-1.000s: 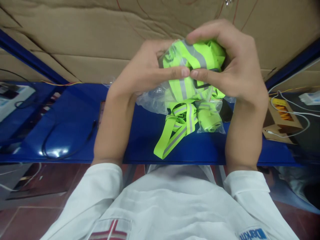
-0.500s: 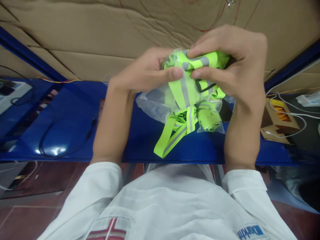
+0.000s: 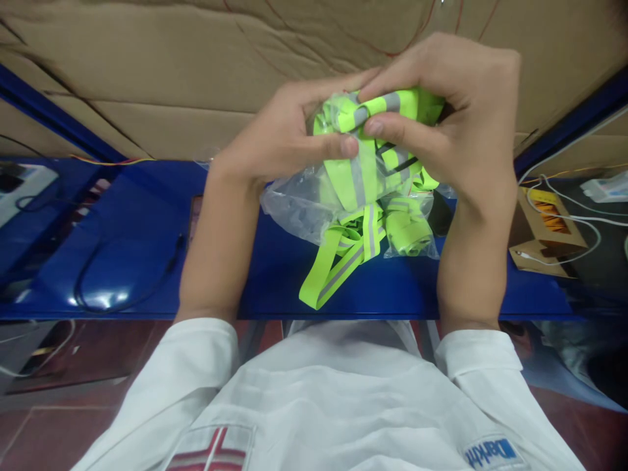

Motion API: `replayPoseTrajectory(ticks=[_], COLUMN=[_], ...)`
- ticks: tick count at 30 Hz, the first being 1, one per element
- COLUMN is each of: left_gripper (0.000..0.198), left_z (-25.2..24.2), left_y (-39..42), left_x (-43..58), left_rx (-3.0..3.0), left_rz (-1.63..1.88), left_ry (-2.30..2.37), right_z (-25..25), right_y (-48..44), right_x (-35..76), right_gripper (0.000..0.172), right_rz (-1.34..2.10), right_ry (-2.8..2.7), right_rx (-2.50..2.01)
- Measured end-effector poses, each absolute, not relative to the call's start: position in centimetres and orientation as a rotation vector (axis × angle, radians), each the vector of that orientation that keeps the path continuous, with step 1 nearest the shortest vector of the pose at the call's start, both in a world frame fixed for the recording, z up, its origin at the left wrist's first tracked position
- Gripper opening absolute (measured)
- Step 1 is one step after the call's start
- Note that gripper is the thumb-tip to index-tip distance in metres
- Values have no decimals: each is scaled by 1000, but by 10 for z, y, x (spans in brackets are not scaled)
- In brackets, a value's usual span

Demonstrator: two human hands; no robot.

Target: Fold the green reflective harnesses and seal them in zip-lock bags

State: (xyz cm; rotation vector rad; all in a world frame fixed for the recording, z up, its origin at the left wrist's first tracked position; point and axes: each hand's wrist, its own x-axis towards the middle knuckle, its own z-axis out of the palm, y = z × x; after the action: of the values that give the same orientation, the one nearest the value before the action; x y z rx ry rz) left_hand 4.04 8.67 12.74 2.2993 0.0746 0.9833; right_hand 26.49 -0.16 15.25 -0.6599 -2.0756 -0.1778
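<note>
Above the blue table, my left hand (image 3: 299, 134) grips a clear plastic bag (image 3: 294, 203), its thumb pressed on the near side. Bunched at the bag's mouth is a neon-yellow reflective strap (image 3: 350, 180) with a grey stripe, partly inside the plastic. My right hand (image 3: 441, 111) pinches the folded strap between thumb and fingers. A black buckle (image 3: 400, 167) shows just under the right thumb. Below, a loose loop of neon strap (image 3: 326, 278) lies on the table, beside a rolled strap in a small clear bag (image 3: 409, 229).
The blue table (image 3: 132, 242) carries a black cable (image 3: 93, 304) at left and an open cardboard box (image 3: 549, 229) with white cables (image 3: 596, 239) at right. A brown cardboard sheet (image 3: 161, 65) stands along the back. A dark item (image 3: 441, 219) lies partly behind my right wrist.
My right hand has moved slightly left and up, folding the strap closer to my left hand. My left fingers now reach further behind the bundle. The view has shifted a little.
</note>
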Motion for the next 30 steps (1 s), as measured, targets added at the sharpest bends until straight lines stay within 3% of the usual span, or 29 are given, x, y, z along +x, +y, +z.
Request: replayPoseTrajectory(ticks=[9,15,21,28,30], left_gripper=[71,81,62,45,46], left_z=[141,147,138,136,136], left_y=[68,51,49,44,45], left_x=[38,42,59,58,57], left_rx=[2439,2550,2410,2044,2048], left_rz=[946,1078,1260,1132,1130], left_ry=[111,336,337,375,337], right_z=[149,148,149,136,130], right_y=[-3,3,-2,6,13], right_x=[257,256,258,225,220], right_gripper=[40,20,10,32,30], right_rz=[-274,-245,-318,-160,-164], right_ry=[-2048,-2022,-2050,-1576,-1532], right_rx=[-747,-674,-778,-691,-748])
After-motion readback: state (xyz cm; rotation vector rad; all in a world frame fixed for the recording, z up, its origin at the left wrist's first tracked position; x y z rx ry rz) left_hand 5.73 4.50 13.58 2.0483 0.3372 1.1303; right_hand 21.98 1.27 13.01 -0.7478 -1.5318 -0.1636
